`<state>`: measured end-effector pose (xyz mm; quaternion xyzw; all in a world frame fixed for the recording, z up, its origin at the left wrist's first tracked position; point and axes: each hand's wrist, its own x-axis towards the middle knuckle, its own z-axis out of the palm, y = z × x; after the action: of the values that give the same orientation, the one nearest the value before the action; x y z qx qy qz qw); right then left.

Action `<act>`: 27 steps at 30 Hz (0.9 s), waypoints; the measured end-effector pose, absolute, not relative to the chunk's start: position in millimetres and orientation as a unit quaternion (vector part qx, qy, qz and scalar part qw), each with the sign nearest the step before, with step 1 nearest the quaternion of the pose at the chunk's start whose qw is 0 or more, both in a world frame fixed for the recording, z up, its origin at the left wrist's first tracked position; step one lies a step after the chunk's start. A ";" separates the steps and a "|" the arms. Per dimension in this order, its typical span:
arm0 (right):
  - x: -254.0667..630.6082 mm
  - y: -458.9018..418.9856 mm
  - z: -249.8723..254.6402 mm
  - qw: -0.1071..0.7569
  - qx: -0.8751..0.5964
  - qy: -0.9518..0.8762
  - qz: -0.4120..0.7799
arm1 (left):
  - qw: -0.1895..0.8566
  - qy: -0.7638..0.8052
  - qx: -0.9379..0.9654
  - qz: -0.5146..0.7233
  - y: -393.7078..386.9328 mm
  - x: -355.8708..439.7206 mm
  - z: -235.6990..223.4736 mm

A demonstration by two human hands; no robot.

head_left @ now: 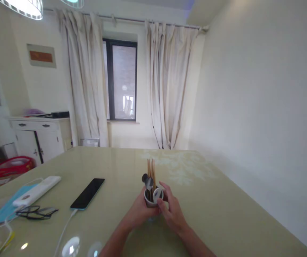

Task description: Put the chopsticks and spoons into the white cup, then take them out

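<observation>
A cup (149,204) stands upright near the front middle of the table. Several wooden chopsticks (151,169) and two metal spoons (149,183) rise out of it. At the cup's right side is a white oval piece with a small dark mark, which looks like the bowl of a ceramic spoon (157,193). My left hand (139,210) is closed around the cup from the left. My right hand (172,210) is at the cup's right rim, its thumb and fingers closed on the ceramic spoon. The lower part of the cup is hidden by my hands.
Left of the cup lies a black phone (88,193) with a white cable. Farther left are folded glasses (37,212), a white power strip (37,191) and a blue mask (5,210). A wall (260,107) runs along the table's right side.
</observation>
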<state>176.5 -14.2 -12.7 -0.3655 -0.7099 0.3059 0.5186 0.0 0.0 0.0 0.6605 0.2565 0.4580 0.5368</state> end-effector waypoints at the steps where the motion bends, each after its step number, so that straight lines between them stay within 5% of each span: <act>1: 176.6 -14.8 -11.9 0.516 -0.357 -0.716 0.306 | 0.556 0.242 0.661 0.441 0.2 -4.9 3.7; 16: 178.1 -14.7 -12.6 0.470 -0.351 -0.744 0.320 | 0.635 0.201 0.659 0.349 -5.8 -48.7 24.3; 22: 169.2 -17.4 -15.1 0.472 -0.328 -0.747 0.333 | 0.590 0.270 0.551 0.524 8.4 -61.4 48.4; 27: 167.7 -20.8 -11.7 0.463 -0.311 -0.764 0.323 | 0.545 0.355 0.622 0.435 36.8 -45.8 93.4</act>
<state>167.7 -20.8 -11.7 -0.3113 -0.7645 0.3232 0.4629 -45.8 36.8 93.4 0.6219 0.3555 0.4353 0.5454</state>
